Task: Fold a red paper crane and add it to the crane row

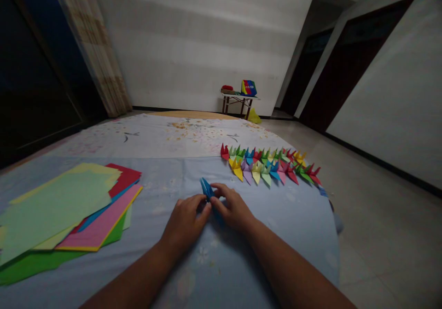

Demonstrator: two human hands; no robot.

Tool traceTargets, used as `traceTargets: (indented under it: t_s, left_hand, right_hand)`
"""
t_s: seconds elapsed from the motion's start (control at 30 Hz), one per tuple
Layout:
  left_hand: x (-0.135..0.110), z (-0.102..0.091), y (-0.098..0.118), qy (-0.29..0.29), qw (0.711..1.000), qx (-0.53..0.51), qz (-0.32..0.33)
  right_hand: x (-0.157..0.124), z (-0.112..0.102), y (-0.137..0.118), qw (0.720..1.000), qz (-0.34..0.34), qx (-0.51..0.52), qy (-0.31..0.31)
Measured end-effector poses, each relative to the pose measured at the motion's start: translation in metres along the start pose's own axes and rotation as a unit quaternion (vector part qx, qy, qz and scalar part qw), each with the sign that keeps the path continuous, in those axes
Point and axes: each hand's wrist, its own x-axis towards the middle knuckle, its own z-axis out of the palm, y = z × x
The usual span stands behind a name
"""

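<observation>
A small blue folded paper piece point(206, 187), two narrow points rising from it, is held between both hands above the cloth. My left hand point(186, 217) pinches its lower left side with thumb and forefinger. From the right, my right hand point(232, 205) closes thumb and fingers on the same paper. The lower part of the paper is hidden by the fingertips. Beyond my right hand, several folded paper cranes point(255, 171) in many colours stand in two rows. At the left lies a spread stack of coloured paper sheets point(62, 207), pale green on top.
A blue and white flowered cloth point(165, 272) covers the round table. A small stand point(238, 97) with a colourful box point(248, 88) is by the far wall, a yellow bag point(254, 116) beside it. Tiled floor lies to the right, a curtain point(93, 46) at left.
</observation>
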Motion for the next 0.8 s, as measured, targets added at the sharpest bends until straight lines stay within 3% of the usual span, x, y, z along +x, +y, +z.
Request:
traceTargets:
  t_s: [0.1, 0.3, 0.43, 0.6, 0.7, 0.8]
  left_hand:
    - [0.001, -0.003, 0.001, 0.013, 0.993, -0.109, -0.041]
    - [0.008, 0.001, -0.009, 0.046, 0.972, -0.182, -0.138]
    - [0.011, -0.002, -0.008, 0.031, 0.961, -0.231, -0.151]
    - [0.012, -0.006, -0.006, 0.002, 0.950, -0.247, -0.193]
    - [0.012, -0.001, -0.012, -0.020, 0.954, -0.239, -0.183]
    - [0.010, 0.001, -0.017, -0.050, 0.973, -0.187, -0.126]
  right_hand:
    - [-0.001, -0.002, -0.003, 0.998, -0.048, 0.011, 0.026]
    - [-0.001, -0.007, -0.010, 0.991, -0.128, 0.044, -0.022]
    - [0.000, -0.010, -0.002, 0.990, -0.123, 0.061, -0.024]
    - [-0.001, -0.019, 0.004, 0.994, -0.095, -0.048, -0.027]
    - [-0.001, -0.021, 0.002, 0.988, -0.110, -0.095, -0.048]
    - [0.001, -0.020, 0.003, 0.986, -0.126, -0.102, -0.049]
